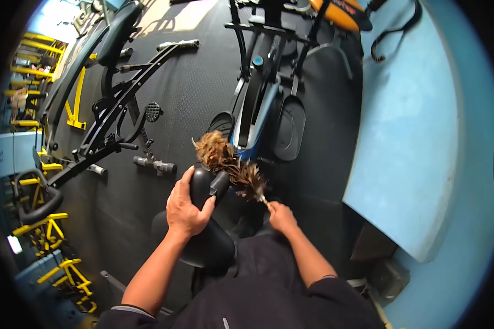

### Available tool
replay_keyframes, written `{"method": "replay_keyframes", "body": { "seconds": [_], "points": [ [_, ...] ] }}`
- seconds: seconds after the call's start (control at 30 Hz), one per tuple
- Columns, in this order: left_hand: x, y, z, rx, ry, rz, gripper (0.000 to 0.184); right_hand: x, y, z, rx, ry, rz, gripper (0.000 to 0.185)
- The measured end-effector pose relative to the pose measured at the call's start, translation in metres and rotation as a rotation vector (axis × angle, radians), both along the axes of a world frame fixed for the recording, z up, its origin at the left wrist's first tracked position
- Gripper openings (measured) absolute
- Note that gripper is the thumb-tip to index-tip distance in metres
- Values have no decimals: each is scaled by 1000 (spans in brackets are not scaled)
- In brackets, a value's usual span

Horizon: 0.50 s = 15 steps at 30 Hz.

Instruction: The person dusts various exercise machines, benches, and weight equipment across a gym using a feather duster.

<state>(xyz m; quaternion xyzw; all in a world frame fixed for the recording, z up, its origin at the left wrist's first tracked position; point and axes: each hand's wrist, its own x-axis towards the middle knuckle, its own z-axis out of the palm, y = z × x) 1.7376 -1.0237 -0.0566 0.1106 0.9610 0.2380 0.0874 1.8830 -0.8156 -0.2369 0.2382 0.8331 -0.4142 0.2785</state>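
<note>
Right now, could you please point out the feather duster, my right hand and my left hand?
Feather duster (pixel 238 171): head view, on its dark brown feathers.
Right hand (pixel 282 217): head view, on its back.
Left hand (pixel 185 211): head view, on its back.

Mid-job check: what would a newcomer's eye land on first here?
First, the brown feather duster at centre, its handle in the right hand, while the left hand rests on black padding beside it. Next, the elliptical trainer's blue frame just beyond, and the yellow frames along the left edge of view.
</note>
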Motion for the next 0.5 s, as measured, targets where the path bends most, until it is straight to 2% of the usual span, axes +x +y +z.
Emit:
{"method": "replay_keyframes", "body": {
  "seconds": [0.07,0.17,0.23,0.3,0.33,0.4,0.5],
  "points": [
    [-2,0,-4,-10,15,-36,77,-13,12,8,-97,78,50,18],
    [-1,2,-7,23,4,5,76,-22,48,48,-411,55,90,22],
    [-2,3,-7,7,4,-1,76,-21,64,45,-500,35,134,22],
    [-1,-1,-9,-36,34,-37,77,-17,69,25,-452,-4,198,23],
    [-1,-1,-9,-25,-5,-16,78,-20,66,8,-321,-63,197,22],
    [0,0,-7,-27,-8,-24,79,-44,70,-1,-11,-17,319,21],
    [0,-1,-9,-67,9,-33,80,-64,82,23,-82,-13,367,21]
  ]
}}
